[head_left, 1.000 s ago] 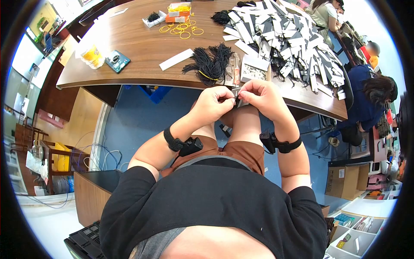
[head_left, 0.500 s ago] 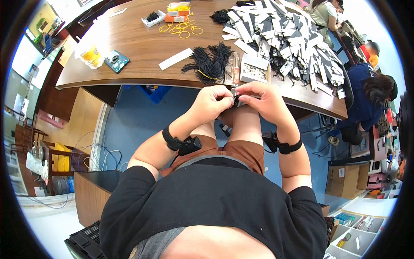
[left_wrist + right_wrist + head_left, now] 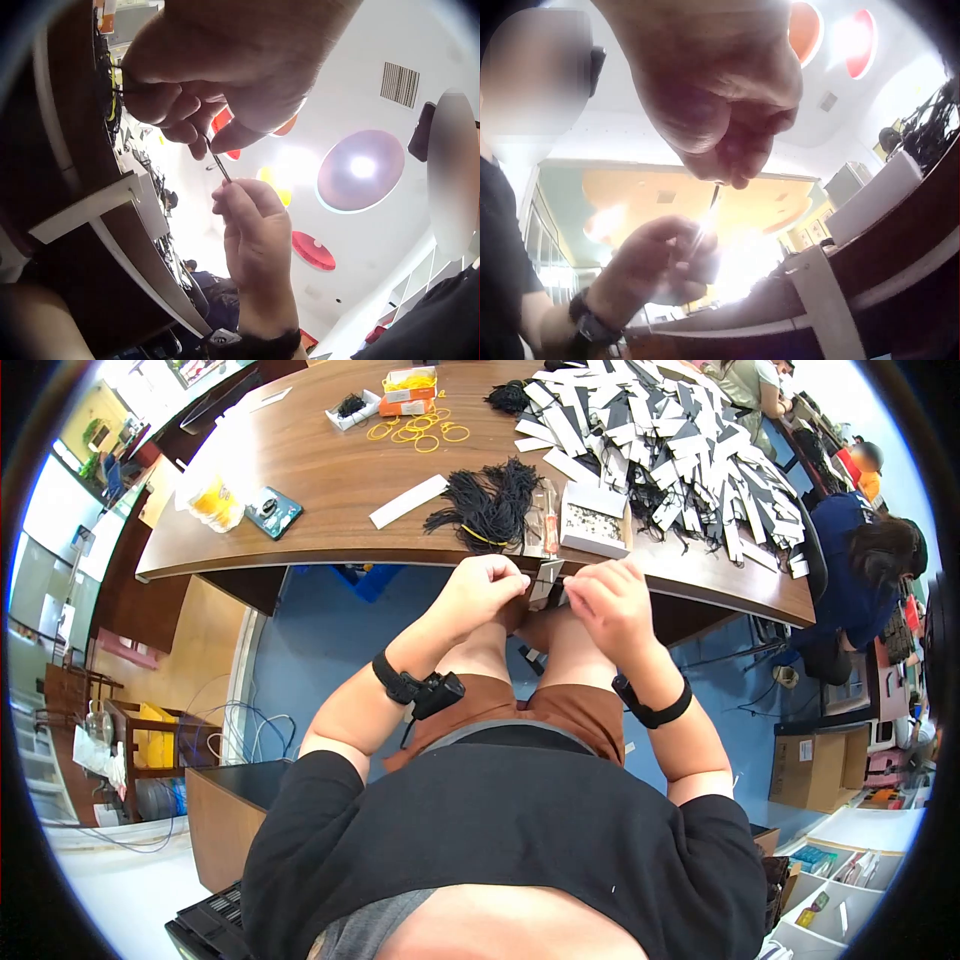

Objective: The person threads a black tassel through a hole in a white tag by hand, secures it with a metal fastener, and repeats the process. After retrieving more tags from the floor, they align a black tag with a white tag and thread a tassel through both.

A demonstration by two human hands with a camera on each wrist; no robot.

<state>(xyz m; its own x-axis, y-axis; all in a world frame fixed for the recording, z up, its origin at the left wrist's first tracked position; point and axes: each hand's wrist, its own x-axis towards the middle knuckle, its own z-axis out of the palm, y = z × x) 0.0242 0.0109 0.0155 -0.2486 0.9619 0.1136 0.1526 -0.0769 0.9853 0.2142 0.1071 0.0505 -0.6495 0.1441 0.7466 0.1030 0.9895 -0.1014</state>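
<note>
Just below the near edge of the table (image 3: pixel 300 460), above the person's knees, the two hands met close together. The left hand (image 3: pixel 487 585) had its fingers curled, and its thumb and fingertips pinched one end of a thin dark cord (image 3: pixel 217 159). The right hand (image 3: pixel 610 600) pinched the other end between thumb and forefinger, so a short straight length of cord ran from one hand to the other. In the head view a small pale tag (image 3: pixel 546 582) stood between the hands, touching the fingers; which hand held it could not be told. From the right wrist, the cord (image 3: pixel 714 196) slanted down from the right hand (image 3: pixel 712 82) to the left hand (image 3: pixel 660 255).

On the table, just beyond the hands, lay a bundle of black cords (image 3: pixel 490 500) tied with a yellow band, and beside it on the right a small box (image 3: pixel 595 520). A large pile of black and white tags (image 3: pixel 670 440) spread over the right part of the table. Yellow rubber bands (image 3: pixel 420 430) lay scattered farther back, and a phone (image 3: pixel 268 510) lay near the left end.
</note>
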